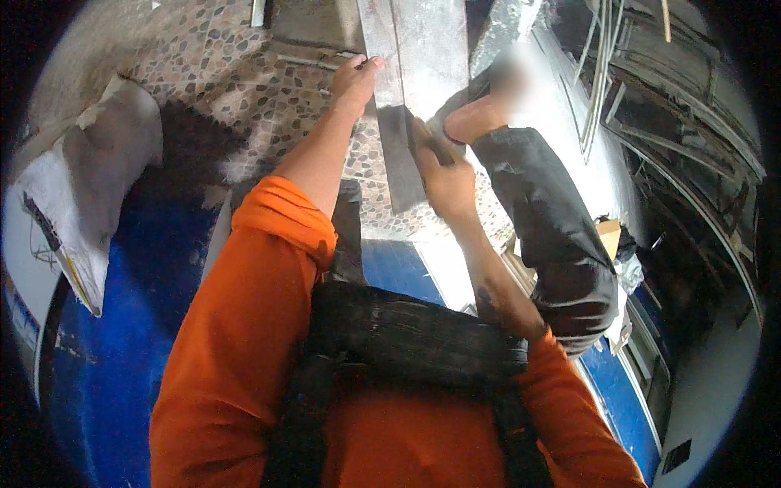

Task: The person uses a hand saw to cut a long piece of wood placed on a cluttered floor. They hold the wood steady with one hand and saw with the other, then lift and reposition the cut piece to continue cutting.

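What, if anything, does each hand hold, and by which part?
Left hand: a grey board, at its left edge. Right hand: a narrow dark object; which part is gripped cannot be told.

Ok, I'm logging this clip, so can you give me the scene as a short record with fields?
Left hand: fingertips at the left edge of a grey board
Right hand: on or just over the board; what it grips is unclear
Left sleeve: orange, rolled up
Leg: in black trousers, right of the board
Floor: patterned tiles
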Demonstrator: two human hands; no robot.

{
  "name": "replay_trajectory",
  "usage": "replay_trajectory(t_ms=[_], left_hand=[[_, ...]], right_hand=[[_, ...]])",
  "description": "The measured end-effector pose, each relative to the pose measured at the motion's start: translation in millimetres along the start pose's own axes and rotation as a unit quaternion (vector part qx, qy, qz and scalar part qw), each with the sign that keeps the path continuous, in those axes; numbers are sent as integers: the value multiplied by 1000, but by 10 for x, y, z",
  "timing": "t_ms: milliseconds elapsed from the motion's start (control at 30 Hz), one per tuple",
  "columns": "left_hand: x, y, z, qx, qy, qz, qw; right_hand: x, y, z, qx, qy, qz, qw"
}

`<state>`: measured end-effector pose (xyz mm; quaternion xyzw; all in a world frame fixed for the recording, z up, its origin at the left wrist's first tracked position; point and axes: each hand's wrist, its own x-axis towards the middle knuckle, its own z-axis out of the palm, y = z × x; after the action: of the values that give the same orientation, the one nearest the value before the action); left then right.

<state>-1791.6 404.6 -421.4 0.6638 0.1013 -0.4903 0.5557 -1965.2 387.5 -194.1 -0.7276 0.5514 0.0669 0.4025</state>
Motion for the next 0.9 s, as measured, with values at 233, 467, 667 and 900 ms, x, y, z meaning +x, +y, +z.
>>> replay_trajectory(t_ms=[233, 467, 667, 900], left_hand=[[-50, 178, 24, 145, 17, 62, 987], [-636, -783, -144, 71, -92, 106, 988], [-836, -1235, 76, -134, -128, -45, 982], [-354, -944, 87, -31, -119, -70, 990]], right_hand=[[-123, 507, -145, 177, -20, 20, 984], [-47, 581, -124, 115, -3, -9, 993], [-91, 486, -20, 129, 23, -24, 991], [268, -71, -88, 103, 32, -100, 989]])
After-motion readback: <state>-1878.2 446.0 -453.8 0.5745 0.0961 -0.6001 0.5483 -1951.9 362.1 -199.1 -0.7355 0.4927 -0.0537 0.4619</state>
